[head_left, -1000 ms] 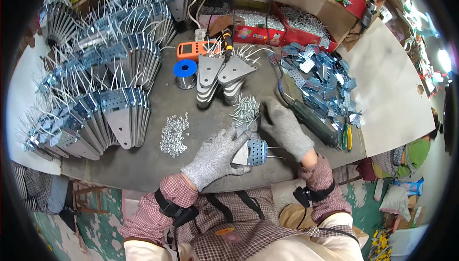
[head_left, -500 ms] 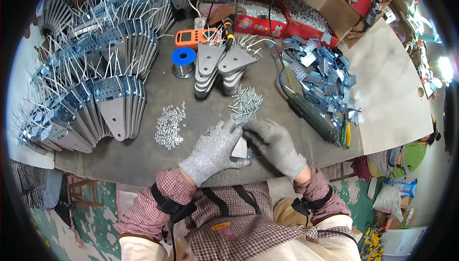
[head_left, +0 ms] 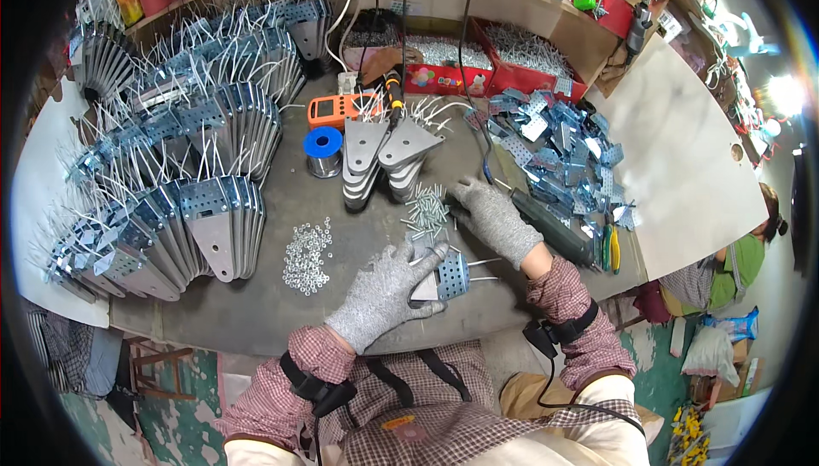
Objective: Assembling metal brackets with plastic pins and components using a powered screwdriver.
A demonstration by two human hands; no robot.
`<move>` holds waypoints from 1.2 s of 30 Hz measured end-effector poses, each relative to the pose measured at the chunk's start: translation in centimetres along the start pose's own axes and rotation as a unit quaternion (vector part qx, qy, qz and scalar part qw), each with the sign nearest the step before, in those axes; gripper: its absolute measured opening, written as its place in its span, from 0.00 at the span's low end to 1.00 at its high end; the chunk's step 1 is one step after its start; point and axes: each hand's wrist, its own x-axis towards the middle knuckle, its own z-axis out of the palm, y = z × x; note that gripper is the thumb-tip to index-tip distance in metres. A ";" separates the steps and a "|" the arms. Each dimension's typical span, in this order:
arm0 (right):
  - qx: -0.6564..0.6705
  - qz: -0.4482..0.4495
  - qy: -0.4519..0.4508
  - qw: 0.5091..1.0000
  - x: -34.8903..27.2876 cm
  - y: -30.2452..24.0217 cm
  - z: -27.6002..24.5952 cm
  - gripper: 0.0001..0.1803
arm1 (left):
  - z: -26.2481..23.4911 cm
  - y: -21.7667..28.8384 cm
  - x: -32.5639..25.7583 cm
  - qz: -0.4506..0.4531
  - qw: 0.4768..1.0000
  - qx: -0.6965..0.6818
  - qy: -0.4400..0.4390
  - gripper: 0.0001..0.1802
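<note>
In a grey knit glove, my left hand (head_left: 388, 291) holds a grey metal plate (head_left: 425, 288) near the table's front edge, thumb and fingers closed on its sides. A bluish perforated bracket (head_left: 454, 275) lies at the plate's right end, with white wires sticking out to the right. My right hand (head_left: 495, 220), also gloved, is at the right edge of a pile of small screws (head_left: 426, 210). Its fingers are bent together; what they hold, if anything, is hidden. Left of my left hand lies a pile of small nuts (head_left: 307, 257).
Rows of finished-looking plate assemblies (head_left: 209, 227) fill the left. Behind the screws stand stacked triangular plates (head_left: 365, 154), a solder spool (head_left: 323, 154) and an orange meter (head_left: 337, 111). Loose brackets (head_left: 554, 137), a dark green power tool (head_left: 553, 229) and pliers (head_left: 611, 248) are at right.
My right hand has left the plate and moved up to the screw pile, uncovering the perforated bracket and wires. My left hand stays on the plate. The whole view has shifted slightly.
</note>
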 end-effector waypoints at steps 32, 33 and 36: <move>0.566 0.269 0.157 0.763 -20.0 -6.6 6.5 0.39 | 0.2 8.1 3.2 -0.021 0.869 -0.487 -0.081 0.28; 0.418 0.277 0.207 0.840 -19.1 -6.0 5.4 0.35 | 0.8 8.2 6.5 0.042 0.895 -0.434 -0.092 0.25; 0.144 0.260 0.296 0.908 -17.7 -4.8 3.0 0.23 | 2.1 7.4 21.4 0.066 0.979 -0.192 0.010 0.20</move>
